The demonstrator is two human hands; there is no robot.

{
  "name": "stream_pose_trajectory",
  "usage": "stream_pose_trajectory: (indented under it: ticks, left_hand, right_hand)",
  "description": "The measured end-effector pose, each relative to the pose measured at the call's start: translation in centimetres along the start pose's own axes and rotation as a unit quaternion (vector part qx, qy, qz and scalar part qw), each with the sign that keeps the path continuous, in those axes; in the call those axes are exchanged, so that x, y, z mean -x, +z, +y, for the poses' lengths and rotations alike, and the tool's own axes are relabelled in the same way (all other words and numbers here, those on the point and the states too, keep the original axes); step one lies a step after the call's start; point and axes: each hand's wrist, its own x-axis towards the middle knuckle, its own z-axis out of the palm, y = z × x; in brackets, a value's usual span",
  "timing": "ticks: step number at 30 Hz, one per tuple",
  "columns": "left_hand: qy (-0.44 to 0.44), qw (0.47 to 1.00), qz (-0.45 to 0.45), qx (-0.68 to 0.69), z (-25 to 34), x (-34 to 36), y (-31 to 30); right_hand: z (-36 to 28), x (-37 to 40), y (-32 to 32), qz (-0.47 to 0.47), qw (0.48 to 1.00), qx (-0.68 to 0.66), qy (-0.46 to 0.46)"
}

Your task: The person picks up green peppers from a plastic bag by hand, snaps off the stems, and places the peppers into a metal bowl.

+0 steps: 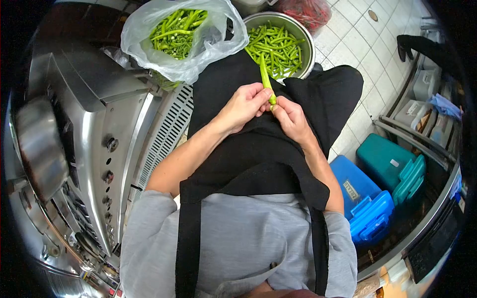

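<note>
My left hand (242, 105) is closed around the lower part of a long green chili pepper (265, 74), which points away from me over my lap. At the pepper's near, stem end, my right hand (292, 118) pinches with thumb and finger; the fingertips partly hide that end. Just beyond my hands stands a round metal bowl (311, 54) with many green chili peppers (278, 47) in it. To its left, an open clear plastic bag (136, 42) holds more green peppers (176, 30).
A steel stove (94, 124) with knobs runs along my left, and a large pan (40, 146) sits on it. On the right are blue (348, 181) and teal bins (385, 159) below a metal rack (412, 134). A bag of red peppers (305, 15) lies behind the bowl on the tiled floor (370, 74).
</note>
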Motion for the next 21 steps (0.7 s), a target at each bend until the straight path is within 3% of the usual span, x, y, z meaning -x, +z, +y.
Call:
stream_pose_trajectory:
  ticks: [3, 5, 8, 9, 12, 14, 15, 16, 18, 20, 21]
  left_hand:
    - [-0.047, 0.997, -0.02, 0.058, -0.5, -0.7, -0.5]
    - [-0.137, 0.972, -0.061, 0.181, -0.7, -1.1, -0.9]
    - [-0.194, 0.953, -0.072, 0.22, 0.0, -2.1, -1.3]
    - [-0.17, 0.953, -0.096, 0.232, -0.7, -3.1, -1.8]
    - [-0.118, 0.974, -0.017, 0.19, -0.6, -6.4, -1.7]
    - [-0.049, 0.996, 0.032, -0.06, 1.6, -7.0, -0.4]
    - [-0.028, 0.985, 0.008, -0.167, 2.9, -7.0, -0.5]
    - [-0.031, 0.963, 0.022, -0.268, 4.9, -6.1, -0.3]
    - [0.067, 0.893, 0.001, -0.445, 9.7, -3.3, -1.0]
    - [0.195, 0.892, 0.124, -0.388, 10.5, -2.7, -4.1]
    - [0.197, 0.876, 0.174, -0.404, 11.4, -2.7, -6.5]
  right_hand:
    - [0.1, 0.0, -0.1, -0.009, 0.999, 0.036, 0.026]
    - [-0.4, -0.1, 0.1, 0.019, 0.999, 0.043, -0.012]
    - [-0.5, -0.3, 0.2, 0.037, 0.998, 0.037, -0.028]
    - [-0.5, -0.4, 0.2, 0.036, 0.998, 0.037, -0.029]
    - [-0.5, -0.4, -0.1, 0.024, 0.999, 0.027, -0.041]
    - [-0.5, -0.2, -0.1, 0.022, 1.0, 0.005, 0.014]
    - [-0.6, -0.1, -0.2, 0.024, 0.999, -0.015, 0.046]
    - [0.0, 0.0, -0.2, 0.035, 0.997, -0.031, 0.062]
    - [0.1, -0.2, -0.2, 0.039, 0.995, -0.065, 0.07]
    - [-0.1, -0.2, -0.3, 0.043, 0.989, -0.099, 0.098]
    - [-0.1, -0.4, -0.2, 0.049, 0.983, -0.129, 0.124]
